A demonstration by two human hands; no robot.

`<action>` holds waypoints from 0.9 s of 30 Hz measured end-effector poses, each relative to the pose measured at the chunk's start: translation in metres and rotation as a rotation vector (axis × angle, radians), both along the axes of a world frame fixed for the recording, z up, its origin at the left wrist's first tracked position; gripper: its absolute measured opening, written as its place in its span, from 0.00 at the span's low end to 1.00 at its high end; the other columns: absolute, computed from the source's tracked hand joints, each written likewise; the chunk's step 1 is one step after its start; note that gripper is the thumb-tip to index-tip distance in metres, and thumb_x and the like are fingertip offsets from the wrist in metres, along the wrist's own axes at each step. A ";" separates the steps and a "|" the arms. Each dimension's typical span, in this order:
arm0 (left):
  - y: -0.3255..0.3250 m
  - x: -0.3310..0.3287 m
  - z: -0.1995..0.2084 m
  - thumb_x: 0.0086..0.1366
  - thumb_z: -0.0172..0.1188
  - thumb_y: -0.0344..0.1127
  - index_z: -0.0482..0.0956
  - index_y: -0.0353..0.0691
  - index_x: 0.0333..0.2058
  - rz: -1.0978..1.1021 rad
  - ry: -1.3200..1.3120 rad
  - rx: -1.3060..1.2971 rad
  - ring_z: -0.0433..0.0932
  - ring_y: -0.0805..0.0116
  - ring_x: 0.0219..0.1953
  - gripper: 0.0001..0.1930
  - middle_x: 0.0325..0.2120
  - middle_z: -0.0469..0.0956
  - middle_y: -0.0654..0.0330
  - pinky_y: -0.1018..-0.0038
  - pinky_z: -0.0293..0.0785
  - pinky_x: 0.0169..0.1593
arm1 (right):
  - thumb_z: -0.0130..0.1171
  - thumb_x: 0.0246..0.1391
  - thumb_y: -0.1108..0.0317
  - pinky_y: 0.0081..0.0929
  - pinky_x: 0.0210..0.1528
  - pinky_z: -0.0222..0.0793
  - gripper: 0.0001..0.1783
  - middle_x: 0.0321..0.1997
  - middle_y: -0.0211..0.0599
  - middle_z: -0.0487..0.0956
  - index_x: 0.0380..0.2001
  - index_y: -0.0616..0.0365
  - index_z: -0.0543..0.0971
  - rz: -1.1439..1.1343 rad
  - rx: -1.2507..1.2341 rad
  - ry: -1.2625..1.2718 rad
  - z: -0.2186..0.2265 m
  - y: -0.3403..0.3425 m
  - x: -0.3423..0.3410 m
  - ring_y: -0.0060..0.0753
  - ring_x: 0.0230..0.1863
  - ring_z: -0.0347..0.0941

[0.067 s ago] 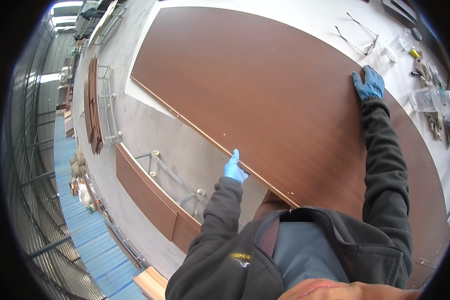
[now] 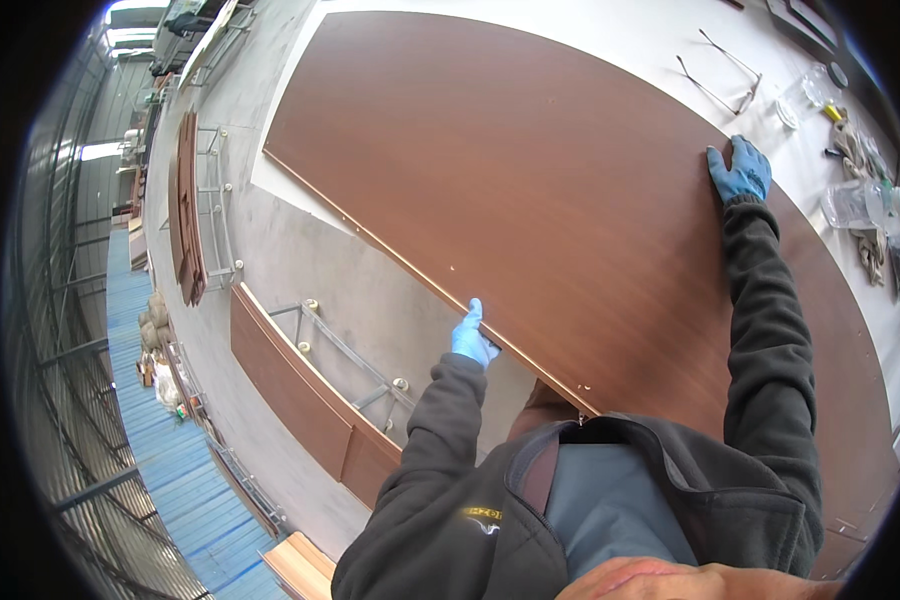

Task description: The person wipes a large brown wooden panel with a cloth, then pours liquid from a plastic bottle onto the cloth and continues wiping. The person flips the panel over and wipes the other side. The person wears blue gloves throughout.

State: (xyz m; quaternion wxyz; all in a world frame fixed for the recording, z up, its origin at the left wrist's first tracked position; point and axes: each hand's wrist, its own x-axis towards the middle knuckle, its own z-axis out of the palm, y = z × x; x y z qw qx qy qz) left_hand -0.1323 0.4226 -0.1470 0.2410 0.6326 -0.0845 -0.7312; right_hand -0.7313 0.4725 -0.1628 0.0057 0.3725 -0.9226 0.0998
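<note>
Two long edges of the brown panel (image 2: 530, 200) met my gloved fingers where it lay across the white surface (image 2: 660, 55). My left fingers (image 2: 485, 352) pinched its left edge, thumb uppermost, the others partly hidden; my right fingers (image 2: 753, 158) rested flat, slightly spread, at its right edge. Grey floor (image 2: 320, 270) gave me room leftward, up to some brown boards (image 2: 290, 385); eyeglasses (image 2: 753, 90) and clear bottles (image 2: 853, 205) crowded the right. Yellow lettering (image 2: 483, 515) marked my jacket (image 2: 750, 520).
</note>
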 end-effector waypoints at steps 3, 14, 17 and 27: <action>-0.001 0.005 -0.005 0.75 0.66 0.55 0.72 0.39 0.67 -0.005 0.027 -0.013 0.80 0.54 0.63 0.32 0.62 0.79 0.53 0.50 0.79 0.66 | 0.59 0.59 0.29 0.45 0.71 0.65 0.43 0.63 0.47 0.83 0.59 0.58 0.83 -0.138 0.098 -0.086 0.010 -0.014 0.007 0.48 0.65 0.77; 0.002 0.010 -0.007 0.75 0.66 0.55 0.74 0.41 0.65 -0.047 0.001 -0.059 0.78 0.55 0.63 0.30 0.62 0.78 0.56 0.50 0.78 0.66 | 0.61 0.55 0.29 0.50 0.59 0.77 0.41 0.47 0.57 0.88 0.44 0.61 0.90 -0.188 0.125 -0.152 0.032 -0.026 0.017 0.59 0.51 0.85; 0.001 0.017 -0.011 0.74 0.66 0.58 0.74 0.44 0.67 -0.045 -0.045 -0.052 0.75 0.53 0.67 0.32 0.65 0.76 0.56 0.47 0.74 0.69 | 0.60 0.57 0.30 0.49 0.69 0.68 0.44 0.56 0.55 0.86 0.51 0.65 0.87 -0.149 0.121 -0.141 0.035 -0.036 0.026 0.55 0.59 0.82; -0.006 0.033 -0.030 0.74 0.64 0.62 0.72 0.41 0.69 -0.050 -0.045 -0.076 0.75 0.53 0.67 0.36 0.67 0.75 0.55 0.48 0.74 0.70 | 0.58 0.59 0.34 0.51 0.79 0.53 0.44 0.68 0.52 0.78 0.62 0.65 0.79 -0.146 0.099 -0.219 0.035 -0.074 0.042 0.50 0.73 0.69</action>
